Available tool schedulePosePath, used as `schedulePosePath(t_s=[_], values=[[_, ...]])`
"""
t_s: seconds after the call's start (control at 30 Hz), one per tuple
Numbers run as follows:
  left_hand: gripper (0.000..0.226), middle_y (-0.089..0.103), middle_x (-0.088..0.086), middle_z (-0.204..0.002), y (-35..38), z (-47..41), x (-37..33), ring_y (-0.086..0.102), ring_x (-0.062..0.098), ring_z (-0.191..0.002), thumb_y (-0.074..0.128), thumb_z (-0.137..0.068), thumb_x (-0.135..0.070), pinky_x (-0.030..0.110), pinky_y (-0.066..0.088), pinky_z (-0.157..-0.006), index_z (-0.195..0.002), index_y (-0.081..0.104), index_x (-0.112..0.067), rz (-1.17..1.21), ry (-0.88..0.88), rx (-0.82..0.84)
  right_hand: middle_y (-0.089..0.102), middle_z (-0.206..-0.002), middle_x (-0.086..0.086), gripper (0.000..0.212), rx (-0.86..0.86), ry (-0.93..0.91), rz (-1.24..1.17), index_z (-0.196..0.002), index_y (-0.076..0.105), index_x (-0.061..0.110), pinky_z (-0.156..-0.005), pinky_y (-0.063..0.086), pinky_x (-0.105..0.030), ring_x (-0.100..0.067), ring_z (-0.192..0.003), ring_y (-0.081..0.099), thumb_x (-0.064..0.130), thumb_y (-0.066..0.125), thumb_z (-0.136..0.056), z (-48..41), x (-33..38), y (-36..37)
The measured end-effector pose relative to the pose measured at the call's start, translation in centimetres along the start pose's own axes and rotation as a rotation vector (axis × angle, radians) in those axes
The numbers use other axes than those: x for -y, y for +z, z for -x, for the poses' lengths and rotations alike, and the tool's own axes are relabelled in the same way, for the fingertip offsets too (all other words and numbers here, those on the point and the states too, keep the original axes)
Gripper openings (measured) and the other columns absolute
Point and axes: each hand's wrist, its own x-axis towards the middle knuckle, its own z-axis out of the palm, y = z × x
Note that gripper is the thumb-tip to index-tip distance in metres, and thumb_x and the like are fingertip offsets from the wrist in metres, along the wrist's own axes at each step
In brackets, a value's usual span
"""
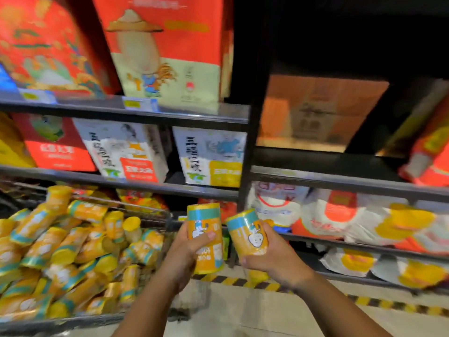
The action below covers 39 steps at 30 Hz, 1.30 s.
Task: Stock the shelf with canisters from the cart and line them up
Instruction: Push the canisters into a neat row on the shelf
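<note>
While left hand [188, 250] and right hand [279, 261] grip canisters [204, 215], blur obscures labels [255, 239].

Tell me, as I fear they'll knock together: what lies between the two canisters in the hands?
Nothing: the head view shows a narrow bare gap between the left canister and the right canister.

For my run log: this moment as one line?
left hand: grips upright canister | right hand: grips tilted canister | cart: heap of canisters inside | stage: neither canister shelved yet
</note>
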Motion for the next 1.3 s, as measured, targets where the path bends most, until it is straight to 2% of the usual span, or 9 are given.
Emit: schedulePosePath(t_s=[0.13, 0.23, 0.33, 0.43, 0.53, 0.8, 1.0, 1.13, 1.3], values=[[0.062, 0.075, 0.013, -0.097, 11.0, 0.8, 2.9, 0.073, 0.027, -0.081, 0.084, -0.064, -0.015, 0.044, 0.059, -0.065, -0.122, 0.06, -0.011, -0.026, 0.01, 0.051, 0.075, -0.094, 0.007, 0.071, -0.139, -0.044, 0.003, -0.123, 0.056, 0.019, -0.069, 0.052, -0.02, -0.005, -0.083, 0.07, 0.004, 0.086, -0.061, 5.4, -1.8, -9.5], [0.06, 0.076, 0.013, -0.095, 18.4, 1.6, 3.8, 0.074, 0.029, -0.078, 0.088, -0.06, -0.017, 0.055, 0.058, -0.075, -0.115, 0.064, -0.011, -0.036, 0.033, 0.056, 0.074, -0.093, 0.007, 0.071, -0.226, -0.076, -0.037, -0.122, 0.055, 0.021, -0.066, 0.051, -0.018, -0.003, -0.08, 0.07, 0.0, 0.087, -0.063, 9.6, -2.3, -15.5], [0.052, 0.076, 0.016, -0.1, 25.2, 2.1, 3.9, 0.074, 0.031, -0.084, 0.083, -0.066, -0.016, 0.045, 0.061, -0.069, -0.115, 0.066, -0.009, -0.046, 0.082, 0.141, 0.075, -0.088, 0.013, 0.066, -0.321, -0.127, -0.062, -0.119, 0.055, 0.023, -0.064, 0.051, -0.016, -0.002, -0.077, 0.07, 0.01, 0.084, -0.061, 13.7, -2.4, -21.2], [0.044, 0.076, 0.013, -0.091, 31.7, 2.9, 3.2, 0.074, 0.027, -0.075, 0.083, -0.067, -0.015, 0.038, 0.06, -0.06, -0.108, 0.066, -0.01, -0.066, 0.134, 0.243, 0.075, -0.086, 0.011, 0.065, -0.439, -0.19, -0.097, -0.119, 0.054, 0.021, -0.064, 0.051, -0.016, -0.004, -0.077, 0.07, 0.008, 0.083, -0.062, 17.5, -2.0, -26.5], [0.042, 0.074, 0.007, -0.085, 37.0, 3.2, 2.0, 0.071, 0.022, -0.073, 0.079, -0.064, -0.016, 0.036, 0.058, -0.064, -0.103, 0.065, -0.014, -0.112, 0.2, 0.326, 0.073, -0.086, 0.006, 0.07, -0.559, -0.266, -0.126, -0.122, 0.053, 0.019, -0.061, 0.051, -0.018, -0.004, -0.074, 0.069, 0.014, 0.081, -0.058, 20.4, -1.1, -31.0], [0.05, 0.076, 0.006, -0.093, 49.8, 3.6, -3.7, 0.074, 0.022, -0.081, 0.075, -0.07, -0.023, 0.038, 0.059, -0.066, -0.117, 0.062, -0.011, -0.168, 0.386, 0.603, 0.073, -0.097, 0.004, 0.074, -0.75, -0.494, -0.083, -0.124, 0.053, 0.024, -0.069, 0.057, -0.027, -0.016, -0.088, 0.072, 0.029, 0.087, -0.058, 24.5, 3.7, -40.9], [0.07, 0.072, 0.02, -0.113, 59.1, 1.8, -9.4, 0.07, 0.04, -0.102, 0.085, -0.066, -0.028, 0.055, 0.057, -0.089, -0.126, 0.058, -0.003, -0.202, 0.545, 0.707, 0.073, -0.103, -0.004, 0.078, -0.857, -0.645, -0.046, -0.122, 0.055, 0.024, -0.072, 0.06, -0.039, -0.023, -0.092, 0.072, 0.037, 0.088, -0.053, 25.4, 8.7, -47.9], [0.063, 0.074, 0.005, -0.094, 65.8, 0.7, -13.8, 0.072, 0.023, -0.083, 0.086, -0.064, -0.034, 0.04, 0.059, -0.072, -0.116, 0.061, -0.01, -0.3, 0.685, 0.728, 0.072, -0.104, -0.004, 0.079, -0.921, -0.692, 0.039, -0.124, 0.054, 0.025, -0.075, 0.061, -0.041, -0.024, -0.092, 0.072, 0.04, 0.086, -0.053, 25.1, 12.0, -52.8], [0.059, 0.075, 0.001, -0.1, 72.4, -3.2, -17.6, 0.075, 0.02, -0.088, 0.086, -0.065, -0.036, 0.041, 0.061, -0.072, -0.115, 0.06, -0.019, -0.32, 0.772, 0.651, 0.072, -0.105, 0.002, 0.08, -0.999, -0.727, 0.119, -0.128, 0.052, 0.028, -0.072, 0.059, -0.031, -0.017, -0.092, 0.072, 0.034, 0.088, -0.057, 23.1, 16.2, -58.8]])
